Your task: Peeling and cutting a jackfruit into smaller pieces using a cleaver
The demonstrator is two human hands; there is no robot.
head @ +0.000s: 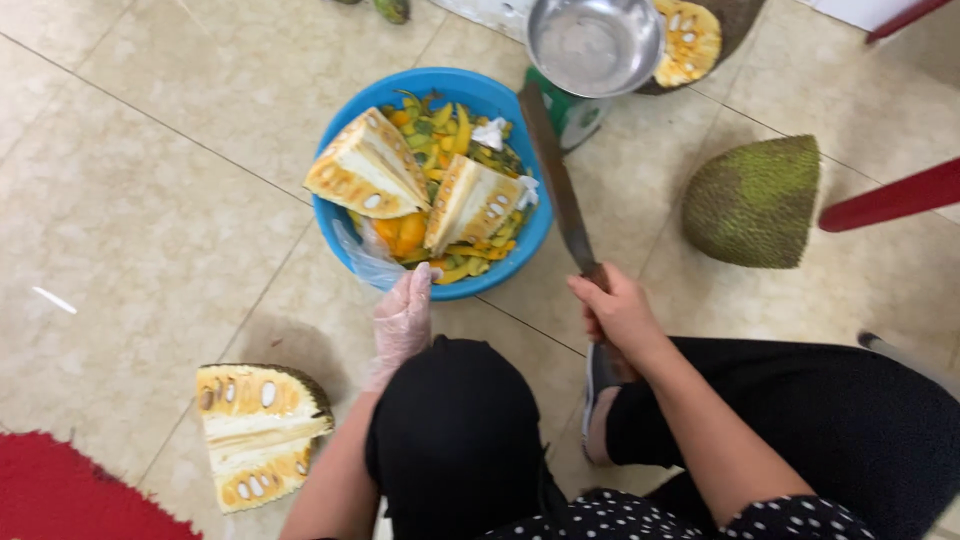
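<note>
We grip a long knife (558,185) in our bare right hand (615,312), fingers wrapped tight round the handle, the blade running up and away from the knuckles toward a steel bowl (595,45). Our gloved left hand (403,318) hangs loosely open, holding nothing, fingertips at the near rim of a blue basin (345,125) heaped with jackfruit wedges (372,168) and yellow scraps. Just past those fingertips a loose flap of clear plastic (368,262) hangs off the rim (easy to snag). The risk, as we judge it: sticky sap could let the handle slip, and the blade, just right of the gloved fingers, might swing across them. A cut jackfruit half (258,430) lies behind the left wrist; a green-rinded piece (755,203) sits well right of the knife.
</note>
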